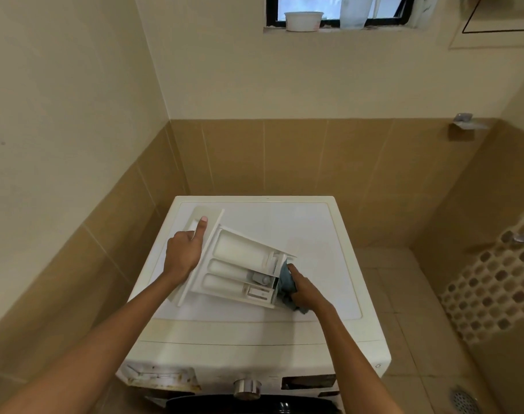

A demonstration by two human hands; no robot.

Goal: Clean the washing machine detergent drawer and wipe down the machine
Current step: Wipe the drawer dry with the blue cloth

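Hands (181, 252) (304, 289) on drawer (239, 264), cloth (286, 280) at its rear edge

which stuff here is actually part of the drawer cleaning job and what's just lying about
Part of the job:
- detergent drawer, lying on top of the machine, steadied by the left hand
- blue cloth, held by the right hand at the drawer's rear end
- washing machine

Just lying about:
- white tub on the window ledge
- floor drain
- wall soap holder

White washing machine top (314, 234), detergent drawer (239, 264) lying tilted, possibly damp
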